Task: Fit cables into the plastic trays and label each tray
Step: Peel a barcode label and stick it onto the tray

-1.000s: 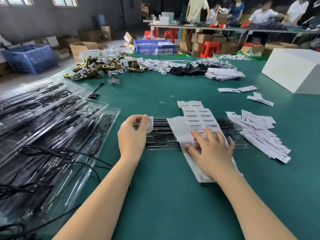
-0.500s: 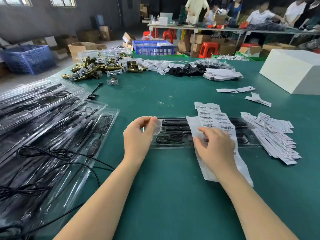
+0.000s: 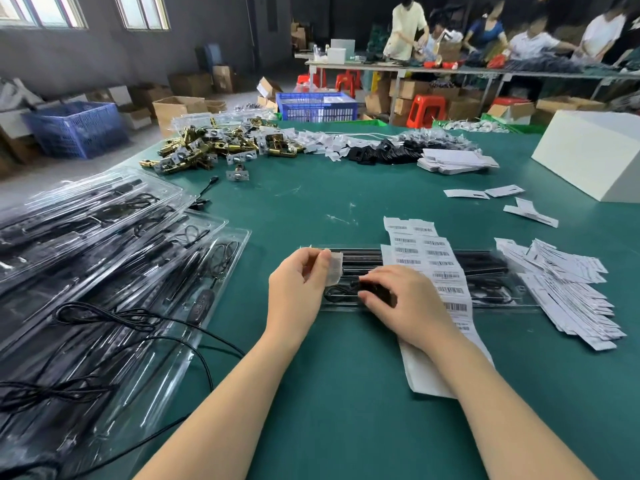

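Green table [image 3: 311,393], clear tray [image 3: 485,304] holding black cables [image 3: 485,265], left hand [image 3: 298,296] fingers pinching label [image 3: 334,270], right hand [image 3: 412,306] fingers curled on cable

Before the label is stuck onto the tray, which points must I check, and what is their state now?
1. Label peeled and pinched by the left hand: ok.
2. Tray lies flat on the table: ok.
3. Cable seated inside the tray: cannot tell; the right hand grips a black part of it.
4. Spot on the tray free for the label: not ok; the label sheet lies across the tray's middle, the right hand covers the part beside it.
5. Label's sticky side faces the tray: cannot tell.
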Demonstrator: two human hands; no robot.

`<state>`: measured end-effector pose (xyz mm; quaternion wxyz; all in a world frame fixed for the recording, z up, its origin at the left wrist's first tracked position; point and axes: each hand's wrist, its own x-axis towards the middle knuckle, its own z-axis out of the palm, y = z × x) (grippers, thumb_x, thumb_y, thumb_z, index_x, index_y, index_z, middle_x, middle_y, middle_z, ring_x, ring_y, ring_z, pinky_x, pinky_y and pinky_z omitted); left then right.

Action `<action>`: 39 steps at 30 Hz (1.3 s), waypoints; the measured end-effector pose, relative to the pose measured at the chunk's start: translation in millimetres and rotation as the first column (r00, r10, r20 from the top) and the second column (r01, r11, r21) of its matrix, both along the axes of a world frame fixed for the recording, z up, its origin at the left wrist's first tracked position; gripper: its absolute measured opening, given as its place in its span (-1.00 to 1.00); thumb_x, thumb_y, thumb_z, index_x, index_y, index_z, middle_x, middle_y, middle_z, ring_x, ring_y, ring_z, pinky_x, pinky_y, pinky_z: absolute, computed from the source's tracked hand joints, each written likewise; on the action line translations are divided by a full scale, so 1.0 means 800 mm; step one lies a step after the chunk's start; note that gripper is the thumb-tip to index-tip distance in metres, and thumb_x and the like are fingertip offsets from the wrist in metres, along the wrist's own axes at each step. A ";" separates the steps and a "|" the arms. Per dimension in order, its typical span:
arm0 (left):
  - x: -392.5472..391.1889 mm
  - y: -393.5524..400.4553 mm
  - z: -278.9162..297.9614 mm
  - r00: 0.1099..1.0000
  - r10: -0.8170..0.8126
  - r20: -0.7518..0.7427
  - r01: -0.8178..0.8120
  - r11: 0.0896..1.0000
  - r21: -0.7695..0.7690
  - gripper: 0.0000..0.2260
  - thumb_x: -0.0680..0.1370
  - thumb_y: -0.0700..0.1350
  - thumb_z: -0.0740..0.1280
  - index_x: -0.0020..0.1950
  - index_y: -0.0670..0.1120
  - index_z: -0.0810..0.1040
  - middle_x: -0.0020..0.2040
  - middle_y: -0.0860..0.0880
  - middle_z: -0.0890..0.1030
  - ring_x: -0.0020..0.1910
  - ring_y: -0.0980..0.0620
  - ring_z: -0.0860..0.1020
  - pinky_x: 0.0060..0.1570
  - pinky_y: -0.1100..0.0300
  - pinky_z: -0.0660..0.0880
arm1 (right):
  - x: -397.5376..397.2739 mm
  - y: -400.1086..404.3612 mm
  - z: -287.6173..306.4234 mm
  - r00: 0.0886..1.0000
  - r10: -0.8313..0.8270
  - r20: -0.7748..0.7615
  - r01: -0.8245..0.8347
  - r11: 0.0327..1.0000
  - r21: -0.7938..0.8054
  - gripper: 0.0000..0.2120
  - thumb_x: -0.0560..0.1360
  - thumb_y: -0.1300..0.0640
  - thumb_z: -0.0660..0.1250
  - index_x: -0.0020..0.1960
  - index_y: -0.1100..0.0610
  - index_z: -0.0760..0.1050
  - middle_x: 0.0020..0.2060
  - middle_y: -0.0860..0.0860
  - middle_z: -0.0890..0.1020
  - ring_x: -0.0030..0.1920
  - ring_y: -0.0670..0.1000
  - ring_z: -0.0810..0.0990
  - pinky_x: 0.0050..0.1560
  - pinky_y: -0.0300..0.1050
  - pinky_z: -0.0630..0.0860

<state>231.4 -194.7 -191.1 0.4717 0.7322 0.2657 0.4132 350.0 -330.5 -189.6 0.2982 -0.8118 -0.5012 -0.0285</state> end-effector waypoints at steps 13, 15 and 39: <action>-0.002 -0.011 0.007 0.998 -0.034 0.045 0.026 0.985 0.168 -0.93 0.50 0.01 0.44 -0.17 0.07 0.60 -0.18 0.13 0.63 -0.12 0.18 0.59 -0.07 0.33 0.48 | -0.011 -0.008 0.000 0.868 -0.071 -0.492 0.212 0.948 0.237 -0.89 0.48 -0.10 0.41 -0.19 -0.11 0.63 -0.28 -0.15 0.67 -0.24 -0.17 0.57 -0.24 -0.31 0.46; -0.003 -0.013 0.007 0.998 -0.033 0.056 0.016 0.960 0.279 -0.94 0.48 -0.05 0.47 -0.17 0.04 0.62 -0.19 0.15 0.62 -0.09 0.17 0.57 -0.06 0.37 0.44 | -0.013 -0.009 0.005 0.777 0.012 -0.629 0.228 0.927 0.299 -0.85 0.47 -0.09 0.42 -0.18 -0.04 0.67 -0.28 -0.16 0.68 -0.25 -0.21 0.59 -0.22 -0.41 0.45; -0.008 -0.010 0.016 0.994 -0.102 0.039 0.011 0.449 0.894 -0.90 0.48 -0.15 0.50 -0.24 -0.08 0.69 -0.23 -0.02 0.63 -0.30 -0.07 0.56 -0.20 0.06 0.47 | -0.020 -0.010 0.009 0.686 0.081 -0.723 0.216 0.926 0.309 -0.86 0.43 0.00 0.48 -0.19 0.06 0.67 -0.31 -0.07 0.65 -0.26 -0.12 0.54 -0.17 -0.27 0.47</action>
